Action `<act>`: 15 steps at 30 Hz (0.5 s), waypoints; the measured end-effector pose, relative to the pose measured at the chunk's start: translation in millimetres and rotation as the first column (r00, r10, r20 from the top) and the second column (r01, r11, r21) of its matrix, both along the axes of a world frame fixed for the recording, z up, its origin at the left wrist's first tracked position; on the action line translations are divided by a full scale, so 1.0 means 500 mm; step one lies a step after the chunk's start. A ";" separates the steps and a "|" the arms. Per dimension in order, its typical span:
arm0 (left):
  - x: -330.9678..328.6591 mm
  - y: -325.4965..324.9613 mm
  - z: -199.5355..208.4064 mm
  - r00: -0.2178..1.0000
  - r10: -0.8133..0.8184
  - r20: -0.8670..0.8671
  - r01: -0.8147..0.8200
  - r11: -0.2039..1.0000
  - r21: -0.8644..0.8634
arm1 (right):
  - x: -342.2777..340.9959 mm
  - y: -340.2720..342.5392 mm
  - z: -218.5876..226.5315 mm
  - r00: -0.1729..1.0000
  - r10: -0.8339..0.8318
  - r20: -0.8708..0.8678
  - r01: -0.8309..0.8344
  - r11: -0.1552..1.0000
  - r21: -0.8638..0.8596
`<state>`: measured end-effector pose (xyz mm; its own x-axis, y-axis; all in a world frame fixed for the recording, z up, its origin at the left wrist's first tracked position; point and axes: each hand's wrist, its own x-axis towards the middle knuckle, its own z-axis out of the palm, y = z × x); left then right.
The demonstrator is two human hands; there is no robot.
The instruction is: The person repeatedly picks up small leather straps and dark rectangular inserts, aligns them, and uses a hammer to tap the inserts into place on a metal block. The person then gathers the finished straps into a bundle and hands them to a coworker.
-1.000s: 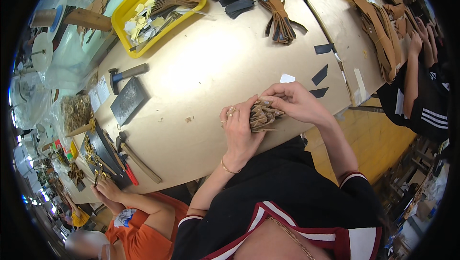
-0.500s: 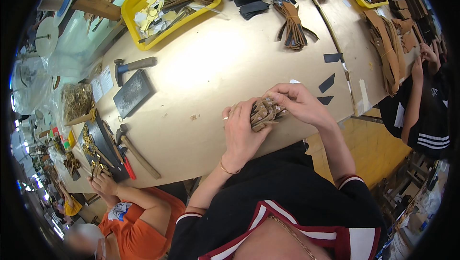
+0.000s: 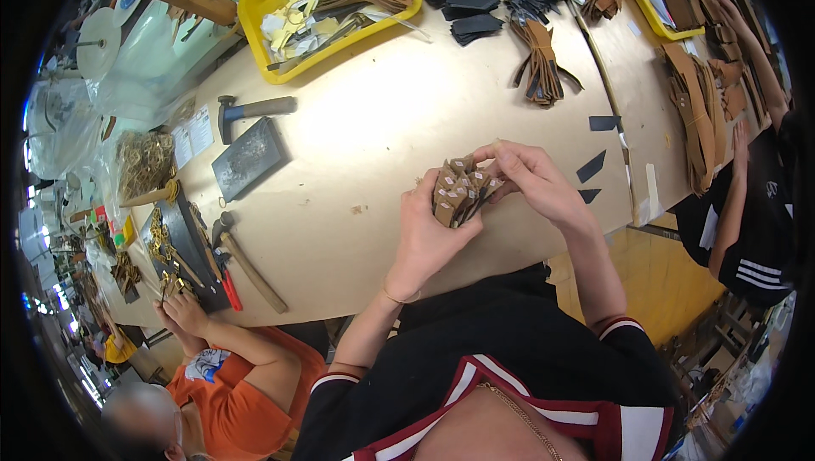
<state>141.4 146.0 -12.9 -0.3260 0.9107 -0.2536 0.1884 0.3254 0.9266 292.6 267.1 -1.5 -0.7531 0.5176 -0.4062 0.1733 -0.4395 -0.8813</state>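
Note:
My left hand (image 3: 427, 238) is wrapped round a bundle of brown leather strips (image 3: 461, 198), just above the table's near edge. The strips' ends fan out upward, several with small pale marks on them. On the bundle's right side, my right hand (image 3: 539, 179) has its fingers curled in, pinching at the edge of the strips. Its fingertips are partly hidden, so which strip they grip is unclear. To the right of that hand, dark flat leather pieces (image 3: 592, 166) lie on the table.
A yellow tray (image 3: 273, 73) of scraps stands at the far left. Closer are a hammer (image 3: 263, 108), a dark slab (image 3: 249, 160) and a wooden-handled hammer (image 3: 253, 272). Banded brown straps (image 3: 539, 62) lie at the back. Co-workers sit left, in an orange shirt (image 3: 242, 393), and right.
The bundle has tipped so that its marked ends face up more. My right hand has shifted slightly, down along its right side. The view has shifted a little; the right co-worker's arm now reaches farther back.

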 end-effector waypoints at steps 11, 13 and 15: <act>-0.026 0.007 0.018 0.981 0.164 0.103 -0.169 0.985 0.042 | -0.038 -0.021 0.017 0.998 0.025 -0.049 -0.020 0.995 0.095; -0.028 0.005 0.021 0.977 0.197 0.082 -0.202 0.978 0.060 | -0.046 -0.028 0.017 0.998 0.014 -0.057 -0.009 0.996 0.085; -0.030 0.004 0.022 0.974 0.218 0.056 -0.222 0.972 0.076 | -0.054 -0.035 0.018 0.999 0.011 -0.044 -0.007 0.997 0.074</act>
<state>126.2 148.2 -1.8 -0.5101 0.8362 -0.2017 0.0759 0.2773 0.9578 265.7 249.8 7.4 -0.7742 0.5381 -0.3333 0.1373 -0.3712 -0.9183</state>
